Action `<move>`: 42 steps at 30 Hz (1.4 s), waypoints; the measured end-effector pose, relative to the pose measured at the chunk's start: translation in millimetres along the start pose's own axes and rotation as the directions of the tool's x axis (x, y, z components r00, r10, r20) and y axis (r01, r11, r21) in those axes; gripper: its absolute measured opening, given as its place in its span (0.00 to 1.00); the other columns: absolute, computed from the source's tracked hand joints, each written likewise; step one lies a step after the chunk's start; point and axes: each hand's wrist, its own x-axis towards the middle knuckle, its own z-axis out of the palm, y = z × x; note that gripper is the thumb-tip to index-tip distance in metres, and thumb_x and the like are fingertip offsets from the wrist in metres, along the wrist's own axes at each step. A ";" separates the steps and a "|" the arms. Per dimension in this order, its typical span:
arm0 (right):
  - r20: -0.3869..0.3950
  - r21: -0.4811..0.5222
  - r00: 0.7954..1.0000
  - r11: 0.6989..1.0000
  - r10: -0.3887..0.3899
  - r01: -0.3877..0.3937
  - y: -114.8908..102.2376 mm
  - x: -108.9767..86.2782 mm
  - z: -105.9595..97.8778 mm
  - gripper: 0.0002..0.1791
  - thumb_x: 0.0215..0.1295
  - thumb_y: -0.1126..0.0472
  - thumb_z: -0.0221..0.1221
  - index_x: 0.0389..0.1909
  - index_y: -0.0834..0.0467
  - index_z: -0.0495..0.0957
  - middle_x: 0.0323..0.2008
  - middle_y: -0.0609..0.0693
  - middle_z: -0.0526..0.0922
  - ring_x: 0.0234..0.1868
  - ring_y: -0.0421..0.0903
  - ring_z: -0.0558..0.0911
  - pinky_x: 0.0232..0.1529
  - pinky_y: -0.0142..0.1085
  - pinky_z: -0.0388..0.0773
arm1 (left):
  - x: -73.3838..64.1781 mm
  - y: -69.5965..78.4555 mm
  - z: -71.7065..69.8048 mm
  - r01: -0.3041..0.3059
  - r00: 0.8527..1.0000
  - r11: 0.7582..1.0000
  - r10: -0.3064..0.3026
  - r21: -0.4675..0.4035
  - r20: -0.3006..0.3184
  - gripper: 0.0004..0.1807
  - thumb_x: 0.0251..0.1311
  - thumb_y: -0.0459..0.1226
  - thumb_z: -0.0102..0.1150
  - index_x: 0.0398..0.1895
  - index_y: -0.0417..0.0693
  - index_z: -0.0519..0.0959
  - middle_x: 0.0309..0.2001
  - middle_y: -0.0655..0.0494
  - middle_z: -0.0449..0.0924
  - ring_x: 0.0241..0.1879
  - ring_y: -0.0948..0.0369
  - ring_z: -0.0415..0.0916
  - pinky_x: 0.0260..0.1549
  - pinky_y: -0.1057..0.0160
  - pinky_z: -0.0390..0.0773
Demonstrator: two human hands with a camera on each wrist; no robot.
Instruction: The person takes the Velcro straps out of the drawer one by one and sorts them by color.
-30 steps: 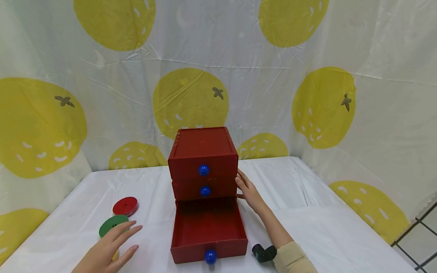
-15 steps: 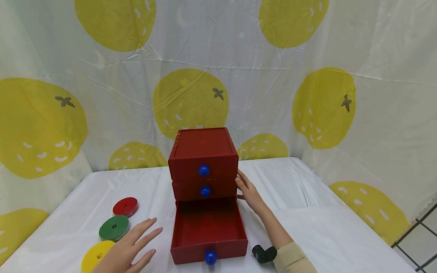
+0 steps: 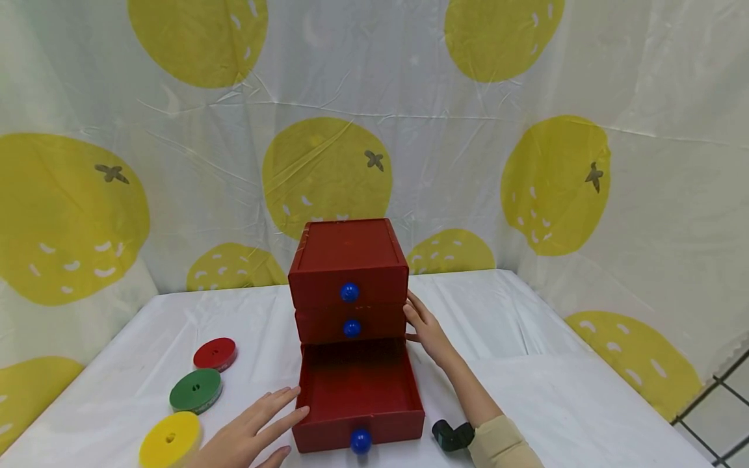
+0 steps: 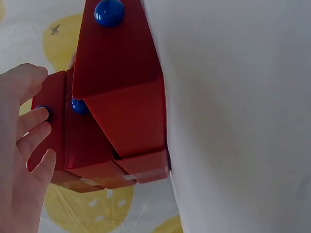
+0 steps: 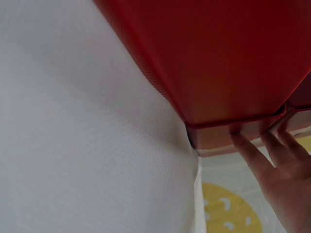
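A red three-drawer cabinet (image 3: 349, 247) with blue round knobs stands mid-table. Its bottom drawer (image 3: 355, 393) is pulled out, bare inside; the upper two are closed. My left hand (image 3: 248, 434) holds nothing, its fingers extended and spread, with fingertips overlapping the drawer's left wall in the head view. In the left wrist view, that hand (image 4: 26, 138) is beside the cabinet fronts, clear of the bottom drawer's blue knob (image 4: 110, 12). My right hand (image 3: 432, 335) rests its extended fingers against the cabinet's right side; the right wrist view shows its fingertips (image 5: 239, 138) on the red wall.
Left of the cabinet, a red disc (image 3: 215, 354), a green disc (image 3: 196, 390) and a yellow disc (image 3: 170, 440) lie in a row on the white-covered table (image 3: 544, 403). A black elbow-shaped piece (image 3: 452, 434) is by the right sleeve. A lemon-patterned curtain (image 3: 445, 169) hangs behind.
My left hand has moved right from over the green and yellow discs to the open drawer's left side, uncovering the discs. The right hand and cabinet have stayed put.
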 end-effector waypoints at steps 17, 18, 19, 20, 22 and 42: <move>0.022 0.018 1.000 1.000 -0.006 0.005 -16.3 -8.4 1.6 0.27 0.72 0.53 0.39 0.70 0.50 0.48 0.69 0.60 0.53 0.65 0.61 0.62 0.51 0.52 0.74 | 18.0 20.6 11.4 -0.244 0.947 0.949 0.277 -0.199 0.161 0.35 0.61 0.56 0.43 0.70 0.58 0.52 0.70 0.57 0.54 0.66 0.59 0.57 0.47 0.63 0.78; 0.019 0.015 1.000 1.000 -0.002 0.002 -14.5 -7.2 1.3 0.27 0.72 0.53 0.39 0.70 0.49 0.48 0.69 0.59 0.54 0.65 0.61 0.62 0.51 0.52 0.74 | 19.0 21.2 12.1 -0.254 0.942 0.948 0.287 -0.191 0.172 0.34 0.61 0.56 0.41 0.70 0.59 0.52 0.70 0.56 0.54 0.66 0.58 0.58 0.47 0.63 0.78; 0.016 0.014 1.000 1.000 0.001 -0.001 -12.1 -6.0 0.8 0.27 0.72 0.52 0.40 0.70 0.48 0.48 0.69 0.58 0.54 0.65 0.60 0.62 0.51 0.52 0.74 | 20.0 21.6 12.8 -0.260 0.938 0.948 0.294 -0.185 0.186 0.34 0.61 0.57 0.40 0.70 0.59 0.51 0.70 0.57 0.54 0.66 0.58 0.58 0.47 0.63 0.78; 0.013 0.012 1.000 1.000 0.004 -0.004 -9.4 -4.6 0.4 0.27 0.71 0.52 0.40 0.70 0.47 0.49 0.69 0.57 0.54 0.65 0.59 0.62 0.51 0.52 0.74 | 21.0 22.0 13.5 -0.265 0.933 0.947 0.300 -0.183 0.197 0.34 0.62 0.57 0.39 0.70 0.60 0.51 0.70 0.57 0.54 0.66 0.58 0.58 0.48 0.63 0.78; 0.007 0.009 1.000 1.000 0.003 -0.003 -4.8 -2.6 0.0 0.27 0.71 0.50 0.40 0.69 0.45 0.49 0.69 0.56 0.55 0.65 0.58 0.63 0.51 0.52 0.75 | 22.3 22.7 14.8 -0.268 0.925 0.946 0.306 -0.184 0.224 0.33 0.62 0.57 0.38 0.70 0.60 0.51 0.70 0.58 0.54 0.66 0.58 0.58 0.49 0.63 0.77; -0.011 0.008 1.000 1.000 -0.012 0.012 3.3 -0.1 0.0 0.28 0.70 0.48 0.41 0.69 0.44 0.50 0.68 0.56 0.56 0.65 0.58 0.64 0.51 0.51 0.75 | 23.6 23.7 22.8 -0.287 0.903 0.939 0.330 -0.188 0.275 0.34 0.61 0.58 0.37 0.70 0.62 0.49 0.70 0.64 0.51 0.68 0.61 0.55 0.55 0.62 0.73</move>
